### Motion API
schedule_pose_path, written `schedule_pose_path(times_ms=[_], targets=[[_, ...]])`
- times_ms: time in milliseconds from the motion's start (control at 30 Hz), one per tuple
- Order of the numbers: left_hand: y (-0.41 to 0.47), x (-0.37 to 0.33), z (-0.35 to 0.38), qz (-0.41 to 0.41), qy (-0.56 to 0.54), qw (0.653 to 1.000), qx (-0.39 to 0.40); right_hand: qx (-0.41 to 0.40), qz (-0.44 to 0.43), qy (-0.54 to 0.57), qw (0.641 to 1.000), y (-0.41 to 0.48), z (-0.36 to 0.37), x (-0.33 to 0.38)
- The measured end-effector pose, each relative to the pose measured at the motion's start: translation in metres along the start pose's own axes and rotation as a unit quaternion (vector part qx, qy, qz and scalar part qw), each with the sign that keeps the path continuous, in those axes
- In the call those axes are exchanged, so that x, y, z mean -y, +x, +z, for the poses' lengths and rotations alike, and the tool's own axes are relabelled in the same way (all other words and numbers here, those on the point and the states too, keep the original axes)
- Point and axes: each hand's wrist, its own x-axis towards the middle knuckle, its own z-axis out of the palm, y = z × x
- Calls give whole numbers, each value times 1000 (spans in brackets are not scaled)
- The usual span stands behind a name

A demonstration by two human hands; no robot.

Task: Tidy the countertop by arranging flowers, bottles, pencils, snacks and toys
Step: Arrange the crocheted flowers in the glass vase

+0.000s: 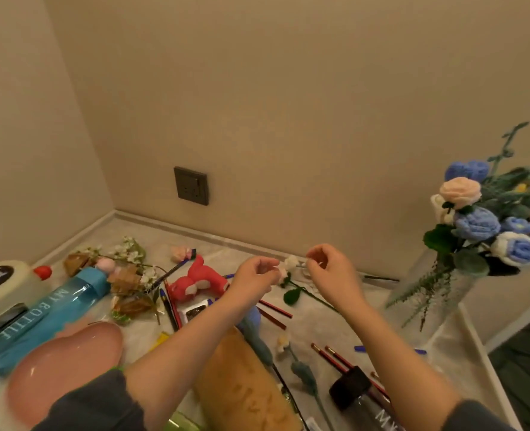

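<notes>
A person is leaning over a cluttered countertop [164, 234] set in a beige corner. Both bare hands are lifted above the mess, holding one cream flower [290, 264] between them. The left hand [257, 275] is pinching the bloom from one side with curled fingers. The right hand [329, 269] is pinching it from the other side, thumb and fingertips closed together on it. The flower's green stem and leaf are dangling down toward the counter. It is probably being held this way so the petals can be straightened before it goes into a vase.

A tall glass vase [437, 293] is standing well to the right, already holding blue and peach flowers [475, 225], so it looks like the likely home for this one.

Below the hands, other things are lying loose:
- a blue bottle [40, 318] on its side at the left
- a pink plate [65, 362] near it
- a red plush toy [198, 281]
- red pencils [335, 356] scattered about
- snack wrappers [127, 281] tangled with white sprigs

Most of the tidying appears to be ahead.
</notes>
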Motion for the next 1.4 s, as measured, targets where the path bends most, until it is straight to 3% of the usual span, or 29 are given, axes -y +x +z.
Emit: schedule_pose_path(times_ms=[300,567,733,867,933,1000,1067,1133,1200,1300,1400], targets=[[45,6,36,-73,169,976,120,161,68,-210,962,15,34,-72],[77,18,41,-132,319,921,182,160,34,-327,931,37,58,-85],[83,22,42,-196,286,907,240,187,46,-263,945,48,54,-87],[81,21,42,-194,259,912,251,137,80,-116,981,56,45,-76],[79,18,43,-198,172,943,206,108,90,-37,989,62,41,-66],[79,11,45,-200,17,970,139,86,91,36,991,65,39,-56],[80,4,44,-180,-112,974,83,97,91,100,986,64,39,-49],[82,0,42,-153,-175,972,44,125,77,129,981,62,39,-48],[84,-2,42,-136,-172,975,27,84,62,95,990,62,36,-53],[85,-5,44,-125,-153,980,36,-32,61,-104,992,69,24,-71],[83,-9,46,-117,-155,980,36,28,74,-246,966,69,21,-95]])
